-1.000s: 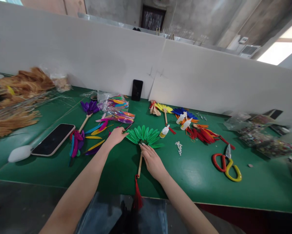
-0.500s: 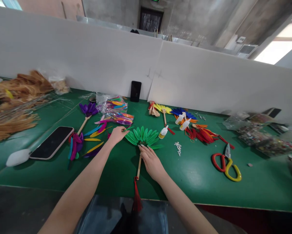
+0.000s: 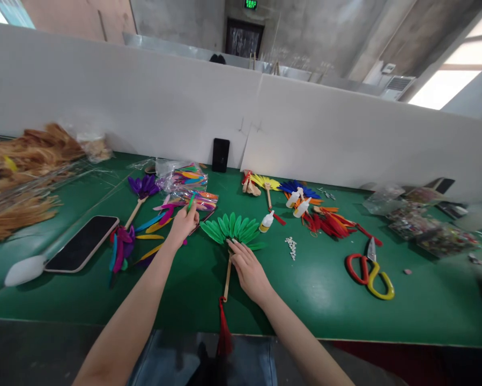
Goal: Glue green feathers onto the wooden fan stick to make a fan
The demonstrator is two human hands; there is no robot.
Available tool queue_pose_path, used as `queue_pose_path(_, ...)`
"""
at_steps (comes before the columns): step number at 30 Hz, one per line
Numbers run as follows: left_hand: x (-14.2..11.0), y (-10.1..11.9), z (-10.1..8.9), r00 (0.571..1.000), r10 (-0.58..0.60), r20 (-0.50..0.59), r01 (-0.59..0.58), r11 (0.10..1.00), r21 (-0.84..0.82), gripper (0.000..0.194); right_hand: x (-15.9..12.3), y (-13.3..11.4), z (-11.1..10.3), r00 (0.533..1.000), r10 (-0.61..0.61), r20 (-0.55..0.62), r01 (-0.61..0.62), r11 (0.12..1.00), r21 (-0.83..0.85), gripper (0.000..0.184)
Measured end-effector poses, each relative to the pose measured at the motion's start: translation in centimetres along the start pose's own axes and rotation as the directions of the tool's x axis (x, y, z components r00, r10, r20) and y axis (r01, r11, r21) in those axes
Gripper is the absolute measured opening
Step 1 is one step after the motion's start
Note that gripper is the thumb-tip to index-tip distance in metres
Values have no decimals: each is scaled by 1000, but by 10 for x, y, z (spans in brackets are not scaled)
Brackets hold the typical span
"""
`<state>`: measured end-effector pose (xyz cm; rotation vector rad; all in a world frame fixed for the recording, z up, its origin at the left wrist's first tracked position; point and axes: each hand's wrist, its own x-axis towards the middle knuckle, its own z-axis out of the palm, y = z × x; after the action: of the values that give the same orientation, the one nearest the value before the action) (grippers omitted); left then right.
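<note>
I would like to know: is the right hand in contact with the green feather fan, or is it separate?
Touching. In the head view, the right hand rests its fingers on the green feather fan, near its base.

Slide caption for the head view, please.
Right hand on a green feather fan, left hand pinching a slim green piece.

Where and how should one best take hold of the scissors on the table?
I would grip the scissors by the red handle loop and yellow handle loop, the right hand coming from the person's side: the loops face the person, the blades point away.
</note>
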<state>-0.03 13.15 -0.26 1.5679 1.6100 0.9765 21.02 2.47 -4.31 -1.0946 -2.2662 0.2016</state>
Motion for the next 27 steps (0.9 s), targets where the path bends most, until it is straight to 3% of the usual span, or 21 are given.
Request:
queue_pose_path(3, -3, 10, -4, 998, 40, -53, -46, 993, -112, 55, -3, 4, -5, 985, 77, -152, -60, 992, 113, 22)
queue_pose_path(5, -3, 17, -6, 999, 23, -45, -28, 994, -108, 51, -7, 10, -7, 936, 206, -286, -153, 969, 196, 21)
queue_pose_path(8, 0, 30, -5, 986, -11, 169, 33, 991, -126, 45, -13, 18, -9, 807, 404, -431, -291, 907, 305, 21)
queue_pose_path(10, 3, 38, -1, 949, 4, 316, 47, 987, -154, 40, -14, 21, -9, 731, 502, -463, -350, 857, 378, 23)
queue_pose_path(12, 7, 42, 4, 920, 33, 391, 43, 982, -185, 36, -13, 23, -11, 683, 568, -459, -386, 815, 433, 25)
queue_pose_path(15, 10, 36, 14, 900, 48, 433, 57, 972, -227, 34, -11, 26, -15, 628, 623, -467, -429, 777, 460, 27)
queue_pose_path(19, 5, 26, 18, 877, -23, 480, 127, 975, -184, 35, -11, 39, -21, 518, 699, -493, -498, 715, 491, 29)
queue_pose_path(22, -11, 26, 18, 818, -7, 575, 67, 994, -83, 36, -14, 51, -22, 521, 736, -433, -608, 675, 418, 31)
queue_pose_path(25, -37, 26, 20, 786, 42, 617, -60, 998, 9, 38, -16, 57, -21, 558, 763, -326, -696, 644, 317, 34)
queue_pose_path(27, -56, 21, 22, 786, 71, 614, -122, 992, 42, 44, -17, 59, -19, 567, 782, -257, -692, 622, 366, 35)
